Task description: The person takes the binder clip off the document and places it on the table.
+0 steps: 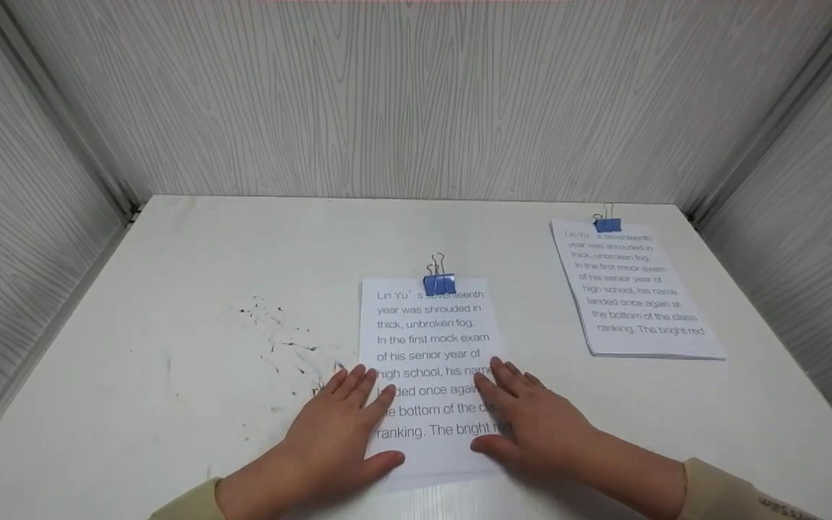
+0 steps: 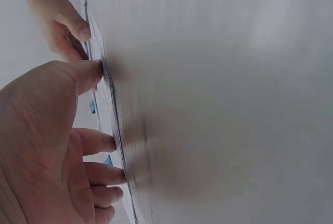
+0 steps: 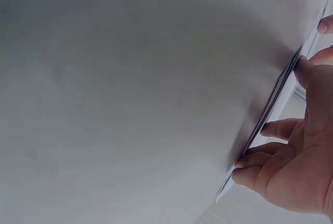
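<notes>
On the near tabletop (image 1: 185, 267), my left hand (image 1: 333, 433) and right hand (image 1: 542, 426), each grip released, rest on the nearer paper stack (image 1: 430, 361), apparently steadying it, so next I likely need even pressure.

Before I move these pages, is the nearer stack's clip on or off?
On: the blue clip overlaps the top edge of the nearer stack.
</notes>
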The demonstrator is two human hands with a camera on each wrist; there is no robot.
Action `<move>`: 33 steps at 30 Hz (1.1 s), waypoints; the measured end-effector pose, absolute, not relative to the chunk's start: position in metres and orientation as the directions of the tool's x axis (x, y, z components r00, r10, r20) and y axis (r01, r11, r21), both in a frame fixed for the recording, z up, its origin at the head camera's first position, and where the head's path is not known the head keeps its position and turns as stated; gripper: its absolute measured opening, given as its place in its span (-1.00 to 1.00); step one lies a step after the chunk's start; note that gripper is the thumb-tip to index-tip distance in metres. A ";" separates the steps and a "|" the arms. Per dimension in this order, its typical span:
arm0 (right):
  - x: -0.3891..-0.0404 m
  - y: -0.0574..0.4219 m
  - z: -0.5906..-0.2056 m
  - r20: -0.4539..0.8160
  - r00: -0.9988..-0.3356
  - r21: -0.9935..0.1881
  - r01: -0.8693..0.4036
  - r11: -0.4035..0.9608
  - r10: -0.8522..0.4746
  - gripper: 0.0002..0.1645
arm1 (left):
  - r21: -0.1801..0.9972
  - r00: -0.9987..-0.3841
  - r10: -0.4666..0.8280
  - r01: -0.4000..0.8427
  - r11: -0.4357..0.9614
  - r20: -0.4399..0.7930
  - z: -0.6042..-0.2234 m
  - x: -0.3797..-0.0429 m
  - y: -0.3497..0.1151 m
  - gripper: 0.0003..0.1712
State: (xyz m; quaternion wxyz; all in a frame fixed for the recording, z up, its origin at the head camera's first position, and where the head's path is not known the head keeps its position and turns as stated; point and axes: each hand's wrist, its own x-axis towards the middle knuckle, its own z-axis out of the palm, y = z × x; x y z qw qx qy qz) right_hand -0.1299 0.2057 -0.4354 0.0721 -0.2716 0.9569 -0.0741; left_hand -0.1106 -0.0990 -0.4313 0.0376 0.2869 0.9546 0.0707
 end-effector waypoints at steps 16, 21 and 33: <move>-0.114 0.202 -0.433 -0.099 -0.824 -0.166 -0.539 0.826 -0.558 0.09 | 0.155 -0.823 0.568 0.559 0.814 -0.015 -0.433 -0.093 -0.104 -0.02; -0.120 0.201 -0.428 -0.091 -0.840 -0.173 -0.516 0.839 -0.535 0.07 | 0.149 -0.826 0.563 0.554 0.819 -0.031 -0.433 -0.094 -0.102 -0.01; -0.219 0.217 -0.401 0.202 -0.907 -0.545 -0.417 0.727 -0.369 -0.22 | 0.153 -0.824 0.565 0.556 0.817 -0.025 -0.433 -0.095 -0.103 -0.03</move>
